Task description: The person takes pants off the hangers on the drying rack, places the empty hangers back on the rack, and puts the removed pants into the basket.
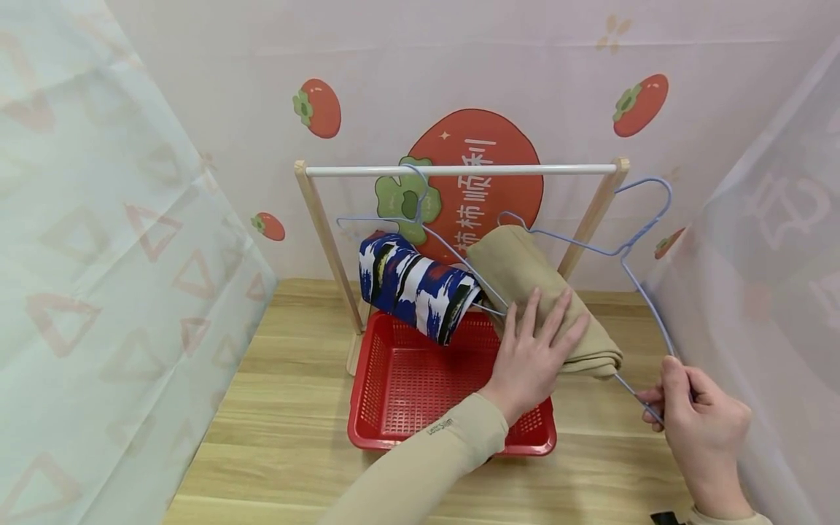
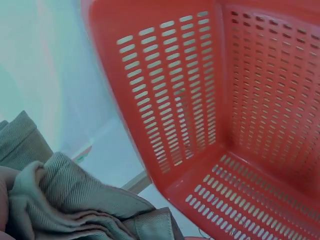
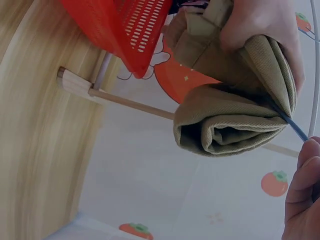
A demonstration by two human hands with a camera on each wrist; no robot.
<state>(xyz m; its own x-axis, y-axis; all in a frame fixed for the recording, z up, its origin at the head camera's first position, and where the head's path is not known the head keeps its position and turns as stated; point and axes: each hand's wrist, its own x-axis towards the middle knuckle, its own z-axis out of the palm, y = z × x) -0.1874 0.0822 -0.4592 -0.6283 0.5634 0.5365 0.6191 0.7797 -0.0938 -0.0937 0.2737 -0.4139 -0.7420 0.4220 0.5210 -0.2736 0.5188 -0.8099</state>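
Folded khaki trousers [image 1: 525, 270] lie over the bottom bar of a blue wire hanger [image 1: 646, 292], which is tilted. My left hand [image 1: 531, 350] grips the trousers, its fingers spread across the top and its thumb out of sight in the head view. In the right wrist view that left hand [image 3: 265, 25] has the cloth between thumb and fingers. My right hand [image 1: 705, 415] pinches the lower right corner of the hanger. The layered khaki cloth [image 2: 85, 190] fills the lower left of the left wrist view.
A wooden rack with a white rod [image 1: 558, 169] stands behind. On it hangs another blue hanger [image 1: 453, 251] with a folded blue, white and black patterned garment [image 1: 413, 284]. The red perforated basket [image 1: 420, 390] sits below on the wooden table [image 1: 262, 437].
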